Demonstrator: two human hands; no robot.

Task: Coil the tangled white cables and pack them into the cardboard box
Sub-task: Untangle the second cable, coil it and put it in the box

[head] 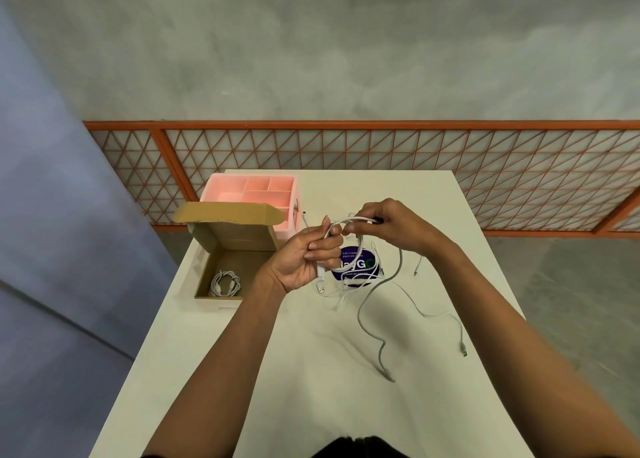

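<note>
White rectangular worktop [242,371] carries all. Open brown cardboard box [202,274] at left edge. Loose tangled white cables [463,348] sprawl at centre-right, uncoiled. Left hand [304,260], right hand [388,225]: fingers [322,244] of both grasp half-wound white cable loop [353,220]. One coiled white cable [225,283] lies boxed. We judge under half done.

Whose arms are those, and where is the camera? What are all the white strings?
Those are a person's two arms. The camera sits on their head and looks down, so you see what they see. The left hand and right hand both hold a white cable, bent into a loop. More loose cables lie on the white table, some across a round purple sticker. At the left stands an open cardboard box with one coiled cable inside, and behind it a pink tray with compartments.
</note>
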